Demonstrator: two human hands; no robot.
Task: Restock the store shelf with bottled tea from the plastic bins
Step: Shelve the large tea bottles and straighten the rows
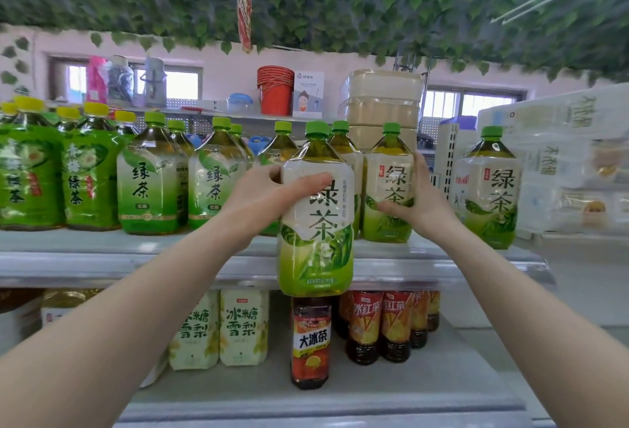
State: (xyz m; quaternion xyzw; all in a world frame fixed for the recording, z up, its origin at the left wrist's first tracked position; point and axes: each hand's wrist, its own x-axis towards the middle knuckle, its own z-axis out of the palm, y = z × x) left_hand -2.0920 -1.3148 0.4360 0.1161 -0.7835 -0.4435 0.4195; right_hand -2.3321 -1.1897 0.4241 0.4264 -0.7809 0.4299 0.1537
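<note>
My left hand (272, 189) grasps a big green tea bottle (316, 223) around its upper body, thumb across the glossy white-and-green label. It's squarish clear plastic with a ribbed green cap, held upright in front of the shelf (102, 257) edge. My right hand (418, 203) grips the side of a matching bottle (388, 189) standing on the shelf. More green-capped bottles line the row. Below stand dark iced-tea bottles (374, 325) and pale pear-drink packs (221, 329).

Glossy clear-plastic tea bottle (316, 210) with shiny film label, smooth matt grey shelf (102, 257), glossy red plastic buckets (275, 90)
</note>
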